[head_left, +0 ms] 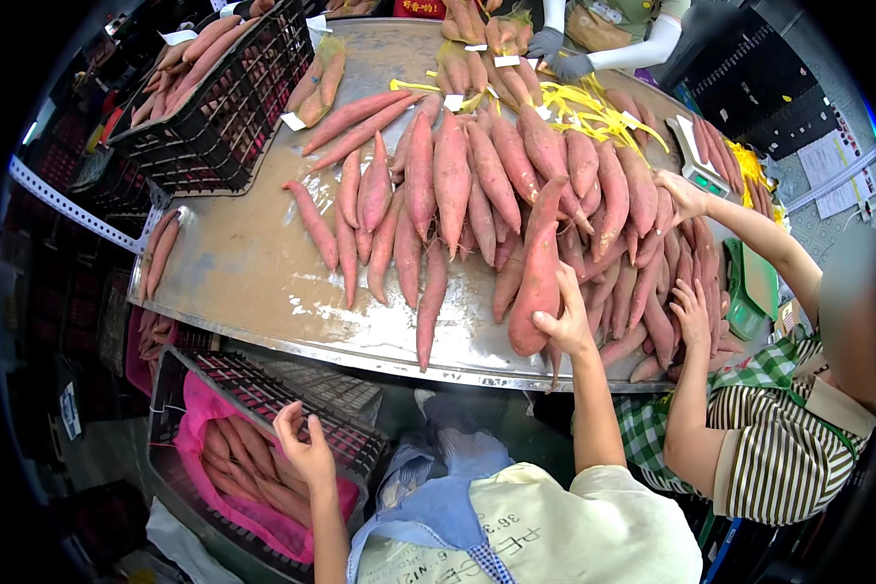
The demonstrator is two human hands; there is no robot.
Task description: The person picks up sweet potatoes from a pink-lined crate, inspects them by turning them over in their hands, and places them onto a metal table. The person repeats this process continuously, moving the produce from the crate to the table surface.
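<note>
My right hand grips a large sweet potato near its thick lower end, its tapered tip pointing away from me. Beneath and beyond it lies a heap of sweet potatoes on the metal table. My left hand holds nothing; its fingers are apart above a black plastic crate on my left. Inside that crate, a pink liner holds more sweet potatoes.
To my right, a co-worker's hands touch the heap. Across the table stand gloved hands near netted sweet potatoes and yellow net bags. A full black crate sits far left. Scales stand at right.
</note>
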